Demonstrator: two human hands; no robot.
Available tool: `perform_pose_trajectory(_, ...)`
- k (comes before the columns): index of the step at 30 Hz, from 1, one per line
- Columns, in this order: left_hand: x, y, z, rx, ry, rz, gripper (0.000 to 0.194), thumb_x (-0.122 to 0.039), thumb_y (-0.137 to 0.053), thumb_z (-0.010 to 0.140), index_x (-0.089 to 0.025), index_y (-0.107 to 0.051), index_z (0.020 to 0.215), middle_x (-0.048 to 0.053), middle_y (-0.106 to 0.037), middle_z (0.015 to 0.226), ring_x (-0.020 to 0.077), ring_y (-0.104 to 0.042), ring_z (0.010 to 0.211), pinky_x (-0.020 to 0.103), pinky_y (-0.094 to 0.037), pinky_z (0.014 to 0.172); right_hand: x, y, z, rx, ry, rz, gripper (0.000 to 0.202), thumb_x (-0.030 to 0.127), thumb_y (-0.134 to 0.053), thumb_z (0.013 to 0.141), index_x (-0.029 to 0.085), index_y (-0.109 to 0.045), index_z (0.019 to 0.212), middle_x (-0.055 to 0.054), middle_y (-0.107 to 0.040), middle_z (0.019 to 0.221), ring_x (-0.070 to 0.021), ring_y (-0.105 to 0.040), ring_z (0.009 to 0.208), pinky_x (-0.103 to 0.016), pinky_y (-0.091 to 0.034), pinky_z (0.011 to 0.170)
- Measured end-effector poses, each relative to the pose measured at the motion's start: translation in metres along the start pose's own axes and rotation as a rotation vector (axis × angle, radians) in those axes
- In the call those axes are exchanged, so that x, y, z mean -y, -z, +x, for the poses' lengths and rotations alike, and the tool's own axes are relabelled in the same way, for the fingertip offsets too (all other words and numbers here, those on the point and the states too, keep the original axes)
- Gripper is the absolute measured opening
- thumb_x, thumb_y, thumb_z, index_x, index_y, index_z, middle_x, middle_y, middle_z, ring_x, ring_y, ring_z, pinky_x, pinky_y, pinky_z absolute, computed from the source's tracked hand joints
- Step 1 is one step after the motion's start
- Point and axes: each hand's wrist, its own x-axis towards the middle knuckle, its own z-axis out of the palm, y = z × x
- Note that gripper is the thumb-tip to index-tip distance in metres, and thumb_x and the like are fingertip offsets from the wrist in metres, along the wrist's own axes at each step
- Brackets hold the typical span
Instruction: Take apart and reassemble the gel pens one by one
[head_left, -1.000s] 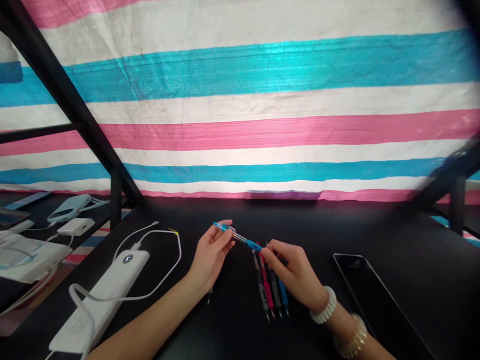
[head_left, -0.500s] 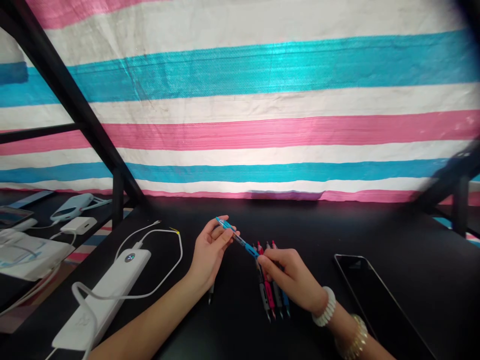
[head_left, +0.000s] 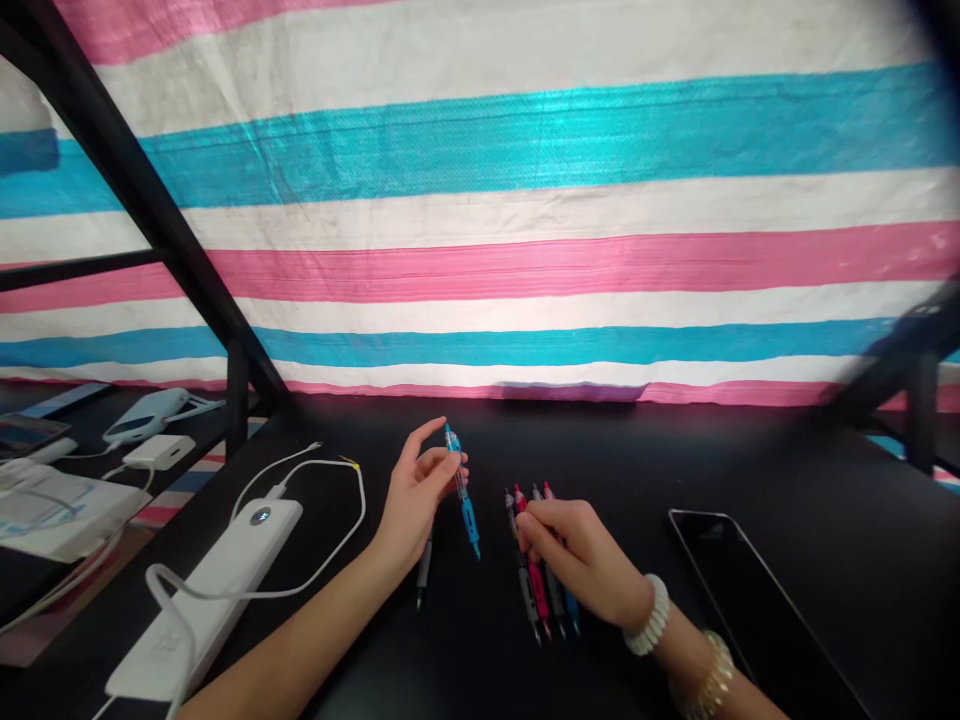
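Note:
A light-blue click pen (head_left: pixel 466 505) is pinched between thumb and fingers of my left hand (head_left: pixel 420 490), tip pointing down toward the table, the index finger raised by its top. Beneath and beside that hand lies a single grey-grip pen (head_left: pixel 424 572), partly hidden by it. My right hand (head_left: pixel 581 550) is closed with curled fingers and nothing visible in them. It hovers over or rests on a row of several pens, partly covering them: a grey pen (head_left: pixel 526 590), a red pen (head_left: pixel 538 590), another grey pen (head_left: pixel 556 600) and a blue pen (head_left: pixel 572 608).
On the left of the black table (head_left: pixel 630 445) lies a white power bank (head_left: pixel 217 590) with a looping white cable (head_left: pixel 363 520). A dark phone (head_left: pixel 757 600) lies at right. Black frame bars (head_left: pixel 172 250) and a striped sheet (head_left: pixel 525 270) stand behind.
My right hand has let go of the light-blue pen and stays near the row. In my left hand the pen has swung from slanted to nearly upright, tip down.

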Motion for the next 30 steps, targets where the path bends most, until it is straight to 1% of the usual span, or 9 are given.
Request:
perform_pose_trajectory(4, 0.0002, 0.0006, -0.0002, 0.089, 0.069, 0.075, 0.049, -0.027, -0.079, 0.071, -0.023, -0.059, 0.115, -0.002, -0.064, 0.072, 0.0144, -0.063, 0.066, 0.026, -0.054, 0.063, 0.0010, 0.0001, 0.0006, -0.015, 0.017, -0.038, 0.039, 0.030, -0.041, 0.099, 0.018, -0.053, 0.064, 0.002, -0.054, 0.059, -0.0119, -0.052, 0.057, -0.024, -0.036, 0.059)
perform_pose_trajectory(7, -0.0011, 0.0006, -0.0009, 0.143, 0.091, 0.103, 0.042, -0.026, -0.080, 0.068, -0.023, -0.062, 0.106, -0.002, -0.062, 0.071, 0.0154, -0.063, 0.064, 0.028, -0.054, 0.061, 0.0015, 0.0003, 0.0005, -0.021, 0.023, -0.056, 0.038, 0.029, -0.042, 0.099, 0.018, -0.052, 0.063, 0.002, -0.053, 0.058, -0.0116, -0.050, 0.057, -0.024, -0.035, 0.059)
perform_pose_trajectory(11, -0.0026, 0.0004, -0.0012, 0.156, 0.085, 0.092, 0.036, -0.023, -0.082, 0.065, -0.022, -0.063, 0.097, -0.002, -0.061, 0.069, 0.0173, -0.064, 0.066, 0.029, -0.055, 0.060, 0.0017, 0.0003, 0.0004, -0.031, 0.026, -0.064, 0.038, 0.029, -0.041, 0.099, 0.018, -0.051, 0.063, 0.002, -0.053, 0.058, -0.0119, -0.050, 0.057, -0.024, -0.035, 0.059)
perform_pose_trajectory(14, -0.0042, -0.0001, -0.0013, 0.154, 0.084, 0.092, 0.037, -0.023, -0.082, 0.065, -0.022, -0.064, 0.098, -0.002, -0.062, 0.070, 0.0173, -0.064, 0.065, 0.029, -0.055, 0.059, 0.0012, 0.0000, 0.0003, -0.036, 0.033, -0.068, 0.038, 0.028, -0.042, 0.098, 0.018, -0.050, 0.063, 0.002, -0.053, 0.059, -0.0121, -0.050, 0.058, -0.024, -0.034, 0.059)
perform_pose_trajectory(19, -0.0072, -0.0011, -0.0019, 0.150, 0.096, 0.092, 0.039, -0.024, -0.078, 0.069, -0.022, -0.062, 0.104, 0.000, -0.064, 0.073, 0.0143, -0.061, 0.061, 0.027, -0.053, 0.058, -0.0005, -0.0011, 0.0000, -0.032, 0.042, -0.110, 0.037, 0.027, -0.042, 0.098, 0.019, -0.047, 0.063, 0.001, -0.052, 0.060, -0.0123, -0.048, 0.058, -0.025, -0.032, 0.058)
perform_pose_trajectory(25, -0.0051, 0.0000, -0.0018, 0.166, 0.096, 0.091, 0.036, -0.020, -0.079, 0.066, -0.021, -0.061, 0.097, -0.002, -0.060, 0.068, 0.0164, -0.062, 0.063, 0.028, -0.054, 0.057, -0.0022, -0.0019, -0.0002, -0.040, 0.066, -0.219, 0.037, 0.027, -0.041, 0.098, 0.020, -0.038, 0.062, 0.001, -0.047, 0.061, -0.0130, -0.045, 0.059, -0.026, -0.031, 0.059)
perform_pose_trajectory(28, -0.0051, -0.0001, -0.0017, 0.142, 0.093, 0.096, 0.036, -0.022, -0.080, 0.065, -0.021, -0.061, 0.096, -0.001, -0.062, 0.069, 0.0159, -0.062, 0.062, 0.028, -0.054, 0.057, -0.0026, -0.0020, 0.0000, -0.053, 0.074, -0.243, 0.036, 0.026, -0.042, 0.097, 0.020, -0.039, 0.062, 0.001, -0.048, 0.062, -0.0133, -0.045, 0.059, -0.027, -0.031, 0.058)
perform_pose_trajectory(30, -0.0059, -0.0001, -0.0010, 0.118, 0.093, 0.081, 0.039, -0.023, -0.079, 0.066, -0.021, -0.061, 0.100, -0.001, -0.063, 0.071, 0.0150, -0.061, 0.061, 0.027, -0.053, 0.057, -0.0030, -0.0021, 0.0002, -0.064, 0.065, -0.232, 0.035, 0.026, -0.042, 0.097, 0.020, -0.039, 0.062, 0.001, -0.048, 0.062, -0.0133, -0.045, 0.059, -0.027, -0.030, 0.058)
